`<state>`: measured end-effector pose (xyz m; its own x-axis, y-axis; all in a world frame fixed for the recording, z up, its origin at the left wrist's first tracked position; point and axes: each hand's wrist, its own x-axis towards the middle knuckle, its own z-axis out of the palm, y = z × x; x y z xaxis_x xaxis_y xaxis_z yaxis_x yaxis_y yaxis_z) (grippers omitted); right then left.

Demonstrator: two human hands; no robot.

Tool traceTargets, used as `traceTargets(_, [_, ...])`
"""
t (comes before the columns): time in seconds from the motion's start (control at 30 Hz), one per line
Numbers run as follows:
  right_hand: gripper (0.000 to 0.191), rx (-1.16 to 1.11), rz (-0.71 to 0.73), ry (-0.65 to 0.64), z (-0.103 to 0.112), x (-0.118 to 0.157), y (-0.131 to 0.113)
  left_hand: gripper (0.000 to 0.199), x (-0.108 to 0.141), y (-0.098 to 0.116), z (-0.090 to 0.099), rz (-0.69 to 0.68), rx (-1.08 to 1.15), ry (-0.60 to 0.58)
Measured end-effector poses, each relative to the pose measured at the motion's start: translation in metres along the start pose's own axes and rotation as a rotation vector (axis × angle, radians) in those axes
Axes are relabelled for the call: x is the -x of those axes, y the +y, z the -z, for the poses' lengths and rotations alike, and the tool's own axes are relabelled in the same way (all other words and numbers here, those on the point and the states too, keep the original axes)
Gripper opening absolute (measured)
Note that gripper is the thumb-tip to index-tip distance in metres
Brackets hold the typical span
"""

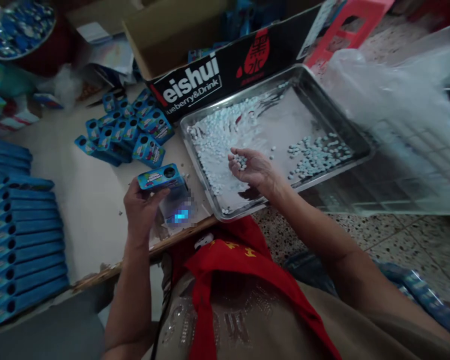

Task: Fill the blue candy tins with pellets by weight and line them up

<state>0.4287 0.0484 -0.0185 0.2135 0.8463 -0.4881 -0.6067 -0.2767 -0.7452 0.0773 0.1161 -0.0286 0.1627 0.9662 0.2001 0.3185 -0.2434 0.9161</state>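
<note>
My left hand (144,207) grips a small blue box (159,177) with a round dark hole in its top face, above the table's front edge. Over the metal tray (219,212), my right hand (253,170) is cupped palm up around a handful of small pale candies (240,161). Many more pale blue and white candies (318,157) lie in the tray, heaped along its left side and in a patch at the right. Several similar blue boxes (123,130) stand grouped on the table behind my left hand.
A black printed carton (228,67) stands behind the tray. Rows of blue boxes (26,240) are stacked at the left edge. A bowl of wrapped pieces (20,30) sits at the far left. Clear plastic sheeting (393,100) and a red crate (354,25) are at the right.
</note>
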Motion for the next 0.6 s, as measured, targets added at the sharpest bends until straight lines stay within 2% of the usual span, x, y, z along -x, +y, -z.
traceTargets(0.07, [0.011, 0.064, 0.052, 0.011, 0.026, 0.002, -0.021, 0.058, -0.020, 0.012, -0.015, -0.078, 0.001, -0.066])
traceTargets(0.13, [0.015, 0.207, 0.137, 0.052, 0.063, 0.007, -0.050, 0.059, -0.043, 0.028, -0.040, -0.184, 0.020, -0.157])
traceTargets(0.2, [0.018, 0.515, 0.220, 0.136, 0.103, 0.012, -0.081, 0.054, -0.068, 0.046, -0.075, -0.299, 0.046, -0.265])
traceTargets(0.27, [0.016, 0.758, 0.219, 0.194, 0.135, 0.018, -0.105, 0.047, -0.090, 0.064, -0.114, -0.412, 0.022, -0.369])
traceTargets(0.33, [0.014, 0.939, 0.255, 0.251, 0.150, 0.023, -0.118, 0.043, -0.110, 0.082, -0.154, -0.532, -0.064, -0.452])
traceTargets(0.4, [0.012, 0.997, 0.345, 0.340, 0.147, 0.027, -0.117, 0.043, -0.125, 0.100, -0.192, -0.667, -0.147, -0.515])
traceTargets(0.47, [0.009, 0.782, 0.387, 0.435, 0.133, 0.026, -0.106, 0.044, -0.135, 0.118, -0.227, -0.800, -0.196, -0.558])
traceTargets(0.53, [0.019, 0.301, 0.307, 0.476, 0.116, 0.019, -0.092, 0.043, -0.139, 0.134, -0.259, -0.925, -0.235, -0.578])
traceTargets(0.6, [0.034, -0.189, 0.181, 0.464, 0.103, 0.010, -0.082, 0.041, -0.137, 0.147, -0.288, -1.027, -0.275, -0.580])
